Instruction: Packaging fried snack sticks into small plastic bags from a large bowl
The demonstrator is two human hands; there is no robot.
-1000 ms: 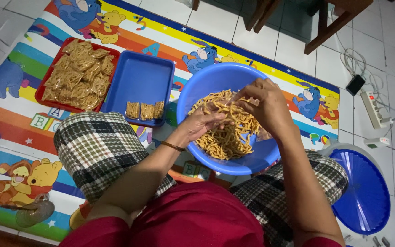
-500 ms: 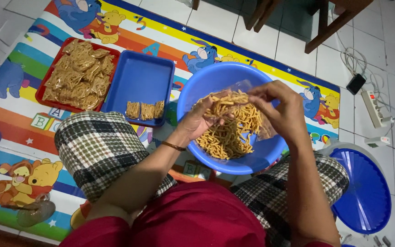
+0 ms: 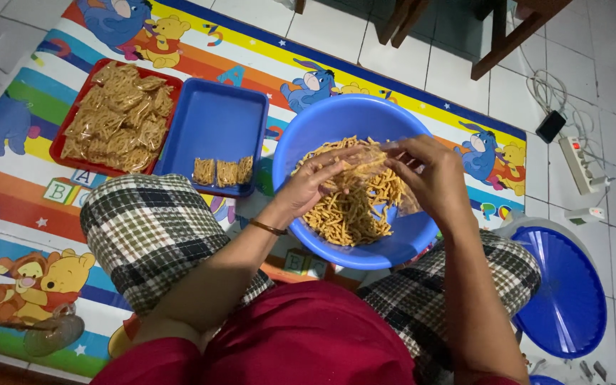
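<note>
I have both hands on a small clear bag: my left hand cups it from below, fingers curled around it, and my right hand pinches its upper edge. The bag sits over the blue bowl, just above the heap of fried sticks. I judge the film thin, limp and slippery, and the sticks light and brittle, so I would hold it at the mouth and support the bottom rather than squeeze its middle.
</note>
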